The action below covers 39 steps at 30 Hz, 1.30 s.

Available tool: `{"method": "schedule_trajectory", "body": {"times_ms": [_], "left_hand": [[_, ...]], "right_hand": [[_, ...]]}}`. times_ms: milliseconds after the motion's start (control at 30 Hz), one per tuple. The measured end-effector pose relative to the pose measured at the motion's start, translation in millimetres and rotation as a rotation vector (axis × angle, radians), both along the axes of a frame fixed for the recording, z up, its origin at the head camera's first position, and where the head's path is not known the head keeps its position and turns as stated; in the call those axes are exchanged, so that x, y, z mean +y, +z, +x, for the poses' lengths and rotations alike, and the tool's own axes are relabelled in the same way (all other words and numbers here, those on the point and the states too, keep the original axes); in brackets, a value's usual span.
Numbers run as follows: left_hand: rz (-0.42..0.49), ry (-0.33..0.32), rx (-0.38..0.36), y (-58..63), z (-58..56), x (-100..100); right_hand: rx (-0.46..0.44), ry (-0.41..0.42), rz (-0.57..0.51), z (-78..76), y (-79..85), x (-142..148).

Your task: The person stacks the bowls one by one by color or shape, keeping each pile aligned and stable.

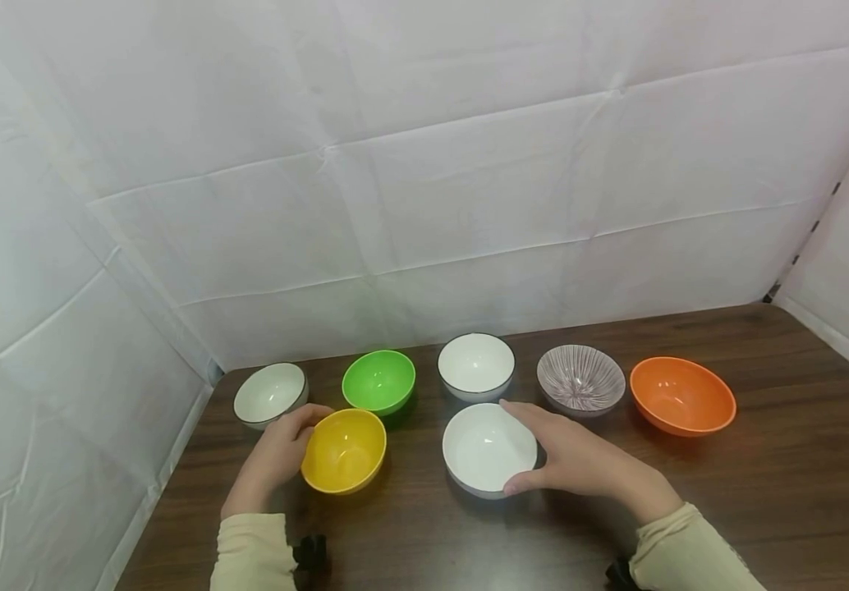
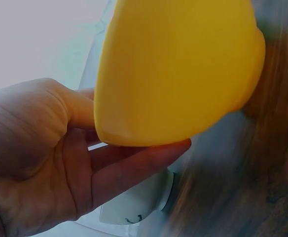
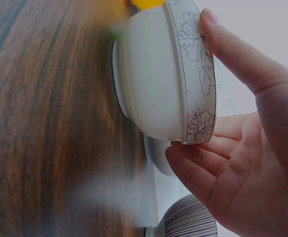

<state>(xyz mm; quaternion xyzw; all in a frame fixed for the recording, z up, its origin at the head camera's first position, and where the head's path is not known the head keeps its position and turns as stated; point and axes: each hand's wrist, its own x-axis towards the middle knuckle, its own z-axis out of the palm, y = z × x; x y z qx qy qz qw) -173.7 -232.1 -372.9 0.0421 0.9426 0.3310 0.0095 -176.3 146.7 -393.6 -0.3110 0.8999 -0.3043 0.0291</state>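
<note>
My left hand (image 1: 282,450) grips the yellow bowl (image 1: 346,452) by its left side. In the left wrist view, fingers (image 2: 139,165) lie along the bowl's outer wall and the thumb reaches over the rim. The bowl stands mouth up in front of a green bowl (image 1: 379,382). My right hand (image 1: 580,454) holds a white bowl (image 1: 488,448) at its right side, thumb at the near rim and fingers spread round the far side. The right wrist view reveals a dark leaf pattern in a band under that bowl's rim.
Along the back of the dark wooden table (image 1: 410,542) stand a pale bowl (image 1: 271,394), a dark-rimmed white bowl (image 1: 476,365), a striped bowl (image 1: 581,379) and an orange bowl (image 1: 682,396). White cloth walls (image 1: 424,189) enclose the table's back and sides.
</note>
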Motion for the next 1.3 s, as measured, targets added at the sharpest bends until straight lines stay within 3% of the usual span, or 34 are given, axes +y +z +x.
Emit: {"method": "schedule_trajectory", "body": {"times_ms": [633, 800, 1300], "left_hand": [[0.008, -0.051, 0.103, 10.9, 2.4, 8.9], [-0.003, -0.060, 0.096, 14.1, 1.8, 15.0], [-0.022, -0.113, 0.156, 15.5, 1.3, 26.4]], "right_hand": [[-0.002, 0.000, -0.002, -0.1, 0.2, -0.3], [-0.016, -0.004, 0.000, 0.2, 0.7, -0.1], [-0.029, -0.004, 0.003, 0.8, 1.8, -0.5]]}}
